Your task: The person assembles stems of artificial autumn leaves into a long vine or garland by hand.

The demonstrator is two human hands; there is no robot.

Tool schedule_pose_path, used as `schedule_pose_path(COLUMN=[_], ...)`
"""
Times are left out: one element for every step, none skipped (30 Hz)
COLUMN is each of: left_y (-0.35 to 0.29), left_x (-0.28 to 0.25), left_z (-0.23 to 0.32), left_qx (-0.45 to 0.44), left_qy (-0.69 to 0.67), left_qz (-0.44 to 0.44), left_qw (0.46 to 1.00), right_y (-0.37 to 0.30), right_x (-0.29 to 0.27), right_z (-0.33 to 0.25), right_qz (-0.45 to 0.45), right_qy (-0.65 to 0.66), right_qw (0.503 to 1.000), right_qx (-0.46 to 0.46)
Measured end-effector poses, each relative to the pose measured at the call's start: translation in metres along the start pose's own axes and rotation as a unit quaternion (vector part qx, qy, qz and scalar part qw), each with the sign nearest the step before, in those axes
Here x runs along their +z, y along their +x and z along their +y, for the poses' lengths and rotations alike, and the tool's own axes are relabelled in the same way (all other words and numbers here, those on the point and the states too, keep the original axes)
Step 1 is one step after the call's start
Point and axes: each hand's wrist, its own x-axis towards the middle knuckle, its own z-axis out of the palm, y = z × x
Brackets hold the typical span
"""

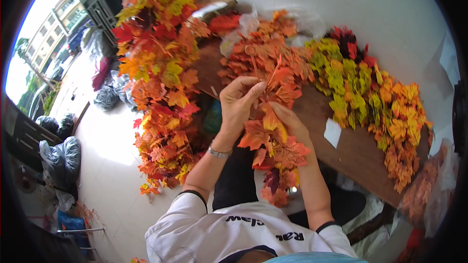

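My left hand (pixel 237 106) pinches thin stems between thumb and fingertips, a wristband showing below it. An orange artificial leaf (pixel 280 74) stands up beside its fingertips. My right hand (pixel 292 122) is closed around the upper part of an artificial maple leaf garland (pixel 291 152), which hangs down toward my lap in orange, yellow and dark red. Both hands are close together over the table's near edge. Just beyond them lies a heap of orange leaves (pixel 243 51); where the stems meet is partly hidden by my fingers.
The brown table (pixel 358 158) carries yellow-green leaves (pixel 341 85), orange leaves (pixel 397 104) and a white card (pixel 333 133). At left hangs a thick leaf garland (pixel 161 87). Black plastic bags (pixel 61 158) rest on the pale floor (pixel 109 151). Clear plastic (pixel 441 185) covers leaves at right.
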Motion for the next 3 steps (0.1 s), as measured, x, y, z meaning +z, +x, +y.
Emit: schedule_pose_path(left_y=[0.005, 0.018, 0.022], left_x=[0.002, -0.005, -0.007], left_z=[0.002, -0.015, -0.014], left_qx=[0.018, 0.116, 0.131], left_qy=[0.015, 0.004, 0.015], left_qz=[0.039, 0.021, 0.034], left_qw=[0.999, 0.993, 0.991], right_y=[-0.001, 0.000, 0.011], right_x=[-0.008, -0.021, -0.014], right_z=[0.003, 0.005, -0.003], right_qz=[0.013, 0.026, 0.008], right_qy=[-0.061, -0.123, -0.130], right_qw=[0.998, 0.992, 0.990], right_qx=[-0.013, -0.033, -0.044])
